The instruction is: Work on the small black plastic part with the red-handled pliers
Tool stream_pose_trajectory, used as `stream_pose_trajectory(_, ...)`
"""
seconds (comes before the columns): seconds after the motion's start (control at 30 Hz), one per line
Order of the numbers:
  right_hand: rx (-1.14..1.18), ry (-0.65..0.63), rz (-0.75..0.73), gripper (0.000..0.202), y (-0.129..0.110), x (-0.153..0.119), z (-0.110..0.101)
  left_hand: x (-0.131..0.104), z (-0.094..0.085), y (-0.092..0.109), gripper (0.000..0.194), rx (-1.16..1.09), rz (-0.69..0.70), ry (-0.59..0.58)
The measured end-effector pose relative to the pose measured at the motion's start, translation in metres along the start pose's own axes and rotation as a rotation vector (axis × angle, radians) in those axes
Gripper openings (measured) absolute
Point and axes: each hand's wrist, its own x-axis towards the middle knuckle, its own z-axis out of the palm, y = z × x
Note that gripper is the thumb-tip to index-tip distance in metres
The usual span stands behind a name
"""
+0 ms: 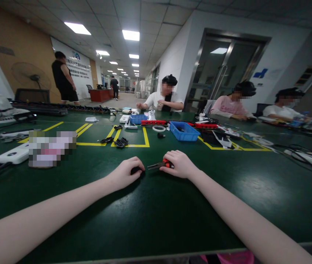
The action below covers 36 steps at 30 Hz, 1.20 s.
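My right hand (180,164) is closed around red-and-black pliers (158,165), whose metal jaws point left, close to my other hand. My left hand (129,171) has its fingers curled down near the green table (145,227); a small dark thing shows under its fingers, too hidden to name. Beyond my hands lie a pile of black parts (121,142), a small black piece (160,135) and a blue bin (183,131) with dark items inside.
A white power strip (14,154) and a blurred flat item (51,149) lie at the left. Behind are a white tape roll (159,128), a smaller blue tray (138,118) and cables. Several people sit across the table; two others stand farther back.
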Motion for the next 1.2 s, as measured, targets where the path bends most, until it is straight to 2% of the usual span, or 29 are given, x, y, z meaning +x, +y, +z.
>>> stream_pose_trajectory(0.13, -0.009, 0.013, 0.002, 0.041, -0.001, 0.000, 0.000, 0.000, -0.001, 0.003, 0.017, -0.016, 0.034, -0.010)
stream_pose_trajectory(0.4, 0.026, 0.028, 0.001, 0.041, -0.012, 0.001, -0.001, 0.000, 0.000, 0.003, 0.011, -0.022, 0.003, -0.015)
stream_pose_trajectory(0.57, 0.038, 0.030, -0.042, 0.041, -0.014, 0.003, 0.002, 0.000, 0.001, 0.003, 0.013, -0.028, -0.015, -0.010)
stream_pose_trajectory(0.8, 0.018, 0.032, -0.016, 0.040, -0.007, 0.001, 0.002, 0.000, 0.000, 0.004, 0.024, -0.035, 0.009, -0.050)
stream_pose_trajectory(1.0, 0.009, 0.052, -0.027, 0.040, -0.006, 0.001, 0.003, 0.000, 0.001, 0.004, 0.017, -0.028, -0.085, -0.039)
stream_pose_trajectory(1.2, 0.001, 0.083, -0.042, 0.039, -0.007, 0.001, 0.003, -0.001, -0.001, 0.006, 0.009, -0.006, -0.033, -0.060)
